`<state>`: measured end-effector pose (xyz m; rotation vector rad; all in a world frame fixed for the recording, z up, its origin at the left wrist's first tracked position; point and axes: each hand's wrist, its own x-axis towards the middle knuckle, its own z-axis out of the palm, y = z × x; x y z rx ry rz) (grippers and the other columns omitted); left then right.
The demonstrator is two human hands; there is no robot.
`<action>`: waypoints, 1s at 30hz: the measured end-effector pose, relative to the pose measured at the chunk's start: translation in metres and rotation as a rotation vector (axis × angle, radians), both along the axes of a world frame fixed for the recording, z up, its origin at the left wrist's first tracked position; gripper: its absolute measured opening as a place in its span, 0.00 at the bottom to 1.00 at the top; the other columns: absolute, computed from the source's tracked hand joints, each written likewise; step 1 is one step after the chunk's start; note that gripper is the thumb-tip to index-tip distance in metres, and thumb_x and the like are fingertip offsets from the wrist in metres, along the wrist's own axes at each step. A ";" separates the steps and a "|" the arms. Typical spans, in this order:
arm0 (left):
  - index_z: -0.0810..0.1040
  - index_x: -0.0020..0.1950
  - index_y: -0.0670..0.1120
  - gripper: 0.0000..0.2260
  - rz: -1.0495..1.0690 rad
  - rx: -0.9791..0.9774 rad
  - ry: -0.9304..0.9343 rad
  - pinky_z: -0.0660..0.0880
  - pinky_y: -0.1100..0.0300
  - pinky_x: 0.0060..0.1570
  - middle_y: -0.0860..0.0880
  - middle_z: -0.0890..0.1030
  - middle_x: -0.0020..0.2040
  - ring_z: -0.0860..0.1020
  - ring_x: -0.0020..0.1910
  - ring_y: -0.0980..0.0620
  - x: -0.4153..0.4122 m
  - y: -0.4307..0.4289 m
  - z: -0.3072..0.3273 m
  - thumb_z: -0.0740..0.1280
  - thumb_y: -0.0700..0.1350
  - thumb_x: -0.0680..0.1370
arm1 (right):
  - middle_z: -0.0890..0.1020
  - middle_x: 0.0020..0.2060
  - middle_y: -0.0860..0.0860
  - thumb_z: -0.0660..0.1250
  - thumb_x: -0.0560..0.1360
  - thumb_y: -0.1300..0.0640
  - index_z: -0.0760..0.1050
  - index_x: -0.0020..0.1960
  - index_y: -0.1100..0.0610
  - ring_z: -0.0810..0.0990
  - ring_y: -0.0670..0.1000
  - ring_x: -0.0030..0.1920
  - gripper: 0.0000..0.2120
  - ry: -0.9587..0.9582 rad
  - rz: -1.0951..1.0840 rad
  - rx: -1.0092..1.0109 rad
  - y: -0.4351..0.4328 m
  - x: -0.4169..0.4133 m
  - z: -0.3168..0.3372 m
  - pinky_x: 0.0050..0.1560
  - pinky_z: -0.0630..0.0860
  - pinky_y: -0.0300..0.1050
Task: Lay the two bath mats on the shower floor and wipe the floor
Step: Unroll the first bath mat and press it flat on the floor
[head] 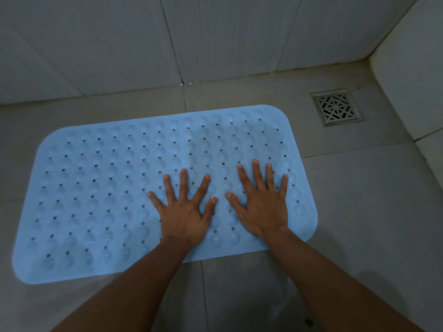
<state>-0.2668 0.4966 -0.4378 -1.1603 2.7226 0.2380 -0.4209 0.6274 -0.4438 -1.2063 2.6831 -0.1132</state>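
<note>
While pressed under both palms, blue bath mat (96,188): lies flat on the shower floor (364,212), long side running left to right, rounded corners, rows of small holes and round bumps across the top
Left hand (184,216): palm down on the mat, fingers straight and spread wide, holding nothing, just right of the mat's middle
Right hand (261,207): palm down just beside the left, fingers straight and spread, holding nothing, near the mat's right end
Shower floor: grey tiles with dark grout lines, showing around the mat on every side
Drain (336,107): square metal grate with a lattice pattern, set near the far right corner, apart from the mat
</note>
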 end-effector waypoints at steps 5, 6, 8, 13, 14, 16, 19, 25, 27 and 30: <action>0.32 0.75 0.69 0.26 -0.007 0.029 -0.020 0.36 0.26 0.68 0.51 0.33 0.80 0.31 0.77 0.38 0.001 0.001 0.006 0.38 0.69 0.79 | 0.42 0.81 0.50 0.42 0.77 0.28 0.41 0.81 0.43 0.39 0.58 0.80 0.37 -0.025 0.010 0.007 0.001 0.000 0.004 0.74 0.39 0.70; 0.31 0.75 0.69 0.27 -0.003 0.037 -0.026 0.36 0.26 0.68 0.51 0.32 0.80 0.30 0.77 0.38 0.001 0.001 0.007 0.37 0.69 0.79 | 0.42 0.81 0.50 0.42 0.77 0.28 0.40 0.81 0.42 0.38 0.58 0.80 0.37 -0.036 0.011 0.008 0.001 0.000 0.005 0.74 0.38 0.69; 0.31 0.75 0.69 0.27 0.001 0.045 -0.021 0.35 0.26 0.68 0.52 0.32 0.80 0.31 0.77 0.39 0.001 0.002 0.009 0.37 0.70 0.78 | 0.39 0.80 0.49 0.41 0.77 0.27 0.37 0.80 0.41 0.36 0.57 0.79 0.37 -0.049 0.005 0.026 0.001 0.000 0.008 0.74 0.36 0.69; 0.32 0.76 0.68 0.27 -0.003 0.103 -0.038 0.35 0.27 0.68 0.52 0.31 0.79 0.30 0.77 0.39 0.001 0.002 0.013 0.37 0.69 0.78 | 0.32 0.79 0.48 0.40 0.78 0.28 0.30 0.78 0.42 0.31 0.57 0.78 0.36 -0.098 0.023 0.112 0.000 0.001 0.018 0.74 0.33 0.68; 0.33 0.76 0.68 0.27 -0.005 0.120 -0.041 0.35 0.27 0.68 0.52 0.31 0.79 0.30 0.77 0.39 0.000 0.001 0.014 0.37 0.69 0.79 | 0.32 0.78 0.48 0.40 0.78 0.29 0.29 0.78 0.42 0.31 0.57 0.78 0.36 -0.116 0.023 0.128 -0.001 0.000 0.021 0.74 0.34 0.68; 0.33 0.76 0.67 0.27 -0.007 0.149 -0.040 0.35 0.27 0.69 0.51 0.32 0.80 0.31 0.77 0.39 0.001 -0.001 0.017 0.38 0.68 0.79 | 0.32 0.79 0.49 0.40 0.79 0.30 0.29 0.78 0.43 0.31 0.57 0.78 0.36 -0.138 0.023 0.144 -0.003 0.002 0.028 0.74 0.34 0.68; 0.34 0.77 0.65 0.28 -0.017 0.178 0.010 0.35 0.29 0.70 0.50 0.33 0.80 0.33 0.78 0.39 0.007 -0.006 0.024 0.39 0.68 0.80 | 0.35 0.80 0.50 0.42 0.80 0.33 0.31 0.79 0.45 0.33 0.57 0.79 0.35 -0.127 0.051 0.122 -0.007 0.013 0.042 0.74 0.33 0.67; 0.37 0.79 0.64 0.28 -0.032 0.119 0.132 0.36 0.32 0.72 0.48 0.36 0.81 0.35 0.79 0.42 0.039 -0.040 0.057 0.40 0.67 0.80 | 0.36 0.80 0.54 0.43 0.82 0.35 0.32 0.80 0.46 0.34 0.56 0.79 0.34 -0.130 0.102 0.075 -0.040 0.029 0.083 0.75 0.35 0.66; 0.37 0.79 0.64 0.28 -0.013 0.086 0.143 0.36 0.32 0.72 0.48 0.37 0.81 0.36 0.79 0.41 0.054 -0.060 0.072 0.41 0.66 0.80 | 0.36 0.80 0.55 0.43 0.82 0.35 0.32 0.80 0.46 0.35 0.57 0.79 0.34 -0.133 0.120 0.052 -0.058 0.037 0.096 0.75 0.36 0.66; 0.37 0.79 0.63 0.27 0.020 0.044 0.165 0.37 0.32 0.72 0.47 0.38 0.81 0.36 0.79 0.41 0.080 -0.093 0.096 0.41 0.64 0.81 | 0.36 0.80 0.55 0.44 0.82 0.36 0.33 0.80 0.46 0.35 0.57 0.79 0.33 -0.134 0.168 0.017 -0.090 0.053 0.118 0.75 0.37 0.66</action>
